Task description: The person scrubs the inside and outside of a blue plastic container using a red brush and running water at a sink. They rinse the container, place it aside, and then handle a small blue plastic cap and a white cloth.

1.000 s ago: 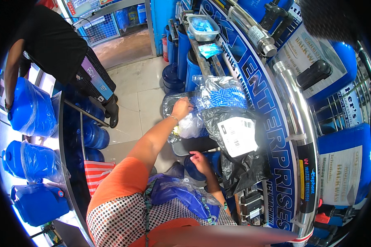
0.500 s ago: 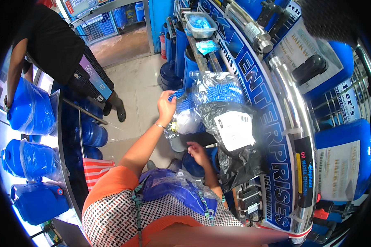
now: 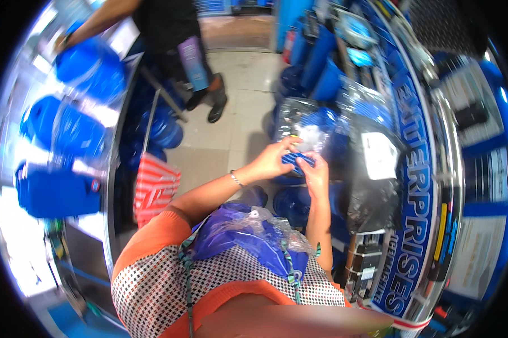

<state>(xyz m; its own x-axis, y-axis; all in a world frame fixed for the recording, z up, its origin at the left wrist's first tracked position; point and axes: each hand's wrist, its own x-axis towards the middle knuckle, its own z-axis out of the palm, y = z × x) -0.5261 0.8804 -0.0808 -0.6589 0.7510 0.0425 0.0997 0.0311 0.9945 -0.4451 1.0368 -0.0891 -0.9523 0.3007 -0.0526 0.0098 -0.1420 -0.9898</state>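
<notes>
Between my two hands, out in front of my chest, sits a small blue striped item [image 3: 297, 160]; it is blurred, so I cannot tell exactly what it is, only that its long side runs roughly left to right, from one hand to the other. My left hand [image 3: 270, 162] curls around its left end with fingers bent and closed on it, and my right hand [image 3: 316, 173] pinches its right end from just below, thumb and fingers drawn together on it. Both hands touch it, so neither is nearer; the item lies slightly up and away from my wrists, toward the hanging goods. Just behind it hang clear plastic bags [image 3: 304, 121] with blue and black contents, one beside the other. To the right of those a dark bag [image 3: 372, 191] carries a white rectangular label [image 3: 379, 155] near its top. Further right a curved blue sign band [image 3: 414, 186] with large white letters runs top to bottom along a chrome rail [image 3: 454, 169]. Against my chest rests a blue bag in crinkled clear wrap [image 3: 248, 234]. On my left, blue containers [image 3: 68, 129] line a shelf, and a red and white striped bag [image 3: 155, 188] hangs beside it. Another person [image 3: 175, 34] in dark clothes stands on the tiled floor [image 3: 237, 112] well apart from me.
</notes>
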